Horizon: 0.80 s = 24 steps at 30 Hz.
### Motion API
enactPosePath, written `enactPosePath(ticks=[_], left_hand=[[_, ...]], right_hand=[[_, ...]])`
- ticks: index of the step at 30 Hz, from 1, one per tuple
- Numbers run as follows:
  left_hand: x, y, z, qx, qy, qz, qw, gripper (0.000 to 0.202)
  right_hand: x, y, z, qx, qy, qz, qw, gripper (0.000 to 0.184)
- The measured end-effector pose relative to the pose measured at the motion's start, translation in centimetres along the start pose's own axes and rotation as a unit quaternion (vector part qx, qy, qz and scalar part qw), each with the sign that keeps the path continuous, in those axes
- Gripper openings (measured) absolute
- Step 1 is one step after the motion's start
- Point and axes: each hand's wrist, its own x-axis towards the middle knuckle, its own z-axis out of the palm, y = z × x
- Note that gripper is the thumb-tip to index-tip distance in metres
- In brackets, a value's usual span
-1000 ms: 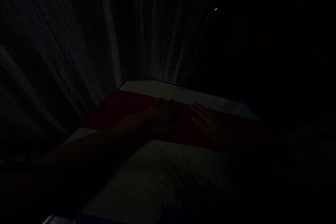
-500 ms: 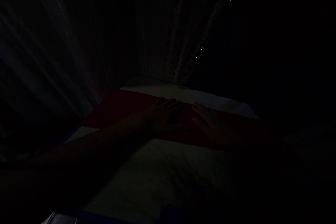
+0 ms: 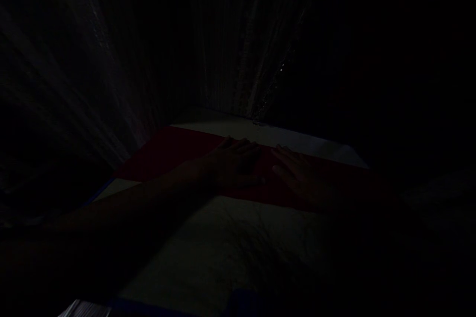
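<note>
The view is very dark. A red strip of what looks like cloth or paper (image 3: 148, 156) runs across a pale board-like surface (image 3: 182, 252). My left hand (image 3: 232, 163) lies flat on the red strip with its fingers spread and pointing away from me. To its right my right hand (image 3: 299, 173) also rests on the strip, palm down, fingers stretched out. A short gap of red separates the two hands. Neither hand holds anything. Shadow hides most of my right forearm.
Blue edging (image 3: 98, 192) borders the pale surface at the left and along the front. Behind it hangs a dim, streaked, shiny sheet (image 3: 245, 49). A striped light object (image 3: 85, 308) shows at the bottom left. The right side is too dark to make out.
My left thumb has shifted very slightly on the red strip. Both hands otherwise stay in place, and the glints on the shiny sheet behind have changed.
</note>
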Motion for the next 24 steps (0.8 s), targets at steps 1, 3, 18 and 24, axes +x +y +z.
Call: enactPosePath(ticks=[1,3,18,24], left_hand=[[0.0,0.1,-0.1,-0.001,-0.003,0.0,1.0,0.103],[-0.1,0.1,-0.2,-0.004,-0.005,-0.001,1.0,0.102],[-0.1,-0.5,0.3,-0.006,0.012,0.006,1.0,0.1],[0.1,-0.6,0.6,-0.005,0.019,0.009,1.0,0.103]], right_hand=[[0.0,-0.1,0.0,0.003,-0.001,-0.005,1.0,0.067],[0.1,-0.2,0.2,0.006,-0.015,-0.013,1.0,0.068],[0.0,-0.2,-0.1,0.008,-0.03,-0.006,1.0,0.07],[0.0,-0.6,-0.2,0.011,-0.024,0.003,1.0,0.075]])
